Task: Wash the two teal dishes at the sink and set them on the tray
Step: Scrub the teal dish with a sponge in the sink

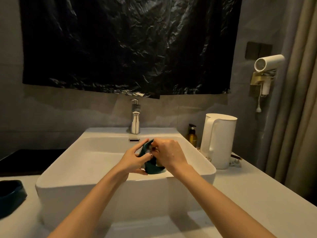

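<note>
Over the white sink (68,162), both my hands hold one teal dish (151,167), tilted on edge. My left hand (133,160) grips it from the left, thumb across its face. My right hand (169,155) is curled over its upper right rim, fingers pressed against the inside; whether a sponge is under them I cannot tell. The second teal dish (10,194) sits on the counter at the far left, partly cut off by the frame. A black tray (25,160) lies on the counter behind it, left of the sink.
A chrome faucet (135,121) stands behind the basin with no water visibly running. To the right are an amber pump bottle (192,134) and a white kettle (217,140). A hair dryer (267,63) hangs on the right wall beside a curtain.
</note>
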`<state>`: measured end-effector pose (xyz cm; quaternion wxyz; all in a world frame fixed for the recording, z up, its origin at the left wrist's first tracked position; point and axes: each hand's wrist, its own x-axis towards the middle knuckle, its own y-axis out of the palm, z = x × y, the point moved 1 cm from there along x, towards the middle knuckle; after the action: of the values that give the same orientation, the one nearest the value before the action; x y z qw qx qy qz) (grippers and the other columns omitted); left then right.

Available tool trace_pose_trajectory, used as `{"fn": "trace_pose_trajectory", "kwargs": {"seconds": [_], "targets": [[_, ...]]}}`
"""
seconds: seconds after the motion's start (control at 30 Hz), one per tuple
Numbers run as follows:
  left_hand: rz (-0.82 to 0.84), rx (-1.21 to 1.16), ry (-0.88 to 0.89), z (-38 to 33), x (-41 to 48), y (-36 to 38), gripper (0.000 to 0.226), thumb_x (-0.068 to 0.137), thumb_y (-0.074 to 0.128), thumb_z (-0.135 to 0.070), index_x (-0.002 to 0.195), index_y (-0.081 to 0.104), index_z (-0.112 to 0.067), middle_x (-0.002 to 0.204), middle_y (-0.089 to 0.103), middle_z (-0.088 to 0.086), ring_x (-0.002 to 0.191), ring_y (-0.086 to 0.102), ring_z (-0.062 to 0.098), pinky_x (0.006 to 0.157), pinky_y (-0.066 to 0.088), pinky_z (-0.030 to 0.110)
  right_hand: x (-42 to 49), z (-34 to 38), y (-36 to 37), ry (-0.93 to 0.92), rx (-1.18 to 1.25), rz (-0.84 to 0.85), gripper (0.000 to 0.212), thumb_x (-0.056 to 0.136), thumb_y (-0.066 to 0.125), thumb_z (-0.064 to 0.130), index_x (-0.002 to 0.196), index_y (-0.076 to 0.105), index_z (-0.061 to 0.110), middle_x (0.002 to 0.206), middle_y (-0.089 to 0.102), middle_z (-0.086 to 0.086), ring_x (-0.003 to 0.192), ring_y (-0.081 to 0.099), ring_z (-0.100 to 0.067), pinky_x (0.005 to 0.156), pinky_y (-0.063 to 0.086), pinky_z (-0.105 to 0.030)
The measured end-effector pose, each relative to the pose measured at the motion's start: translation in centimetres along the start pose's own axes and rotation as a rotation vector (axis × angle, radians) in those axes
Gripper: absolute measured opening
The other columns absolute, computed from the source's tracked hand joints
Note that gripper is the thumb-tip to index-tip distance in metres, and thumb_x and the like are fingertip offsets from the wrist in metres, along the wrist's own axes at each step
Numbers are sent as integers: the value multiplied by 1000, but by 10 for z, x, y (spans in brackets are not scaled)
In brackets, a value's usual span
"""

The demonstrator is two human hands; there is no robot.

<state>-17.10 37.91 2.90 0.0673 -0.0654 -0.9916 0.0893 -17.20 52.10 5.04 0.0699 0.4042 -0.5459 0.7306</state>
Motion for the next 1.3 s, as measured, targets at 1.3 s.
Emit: {"fn": "trace_pose_trajectory", "kwargs": {"seconds": [1.3], "targets": [[-34, -98, 73, -1, 1, -4, 57, 87, 62, -8, 132, 46, -38, 125, 55, 12, 106, 58, 34, 62, 60, 39, 10, 6, -5, 125, 229, -25, 27, 84, 70, 30, 109, 73, 18, 106, 72, -4, 95, 68, -19, 88, 51, -25]]}}
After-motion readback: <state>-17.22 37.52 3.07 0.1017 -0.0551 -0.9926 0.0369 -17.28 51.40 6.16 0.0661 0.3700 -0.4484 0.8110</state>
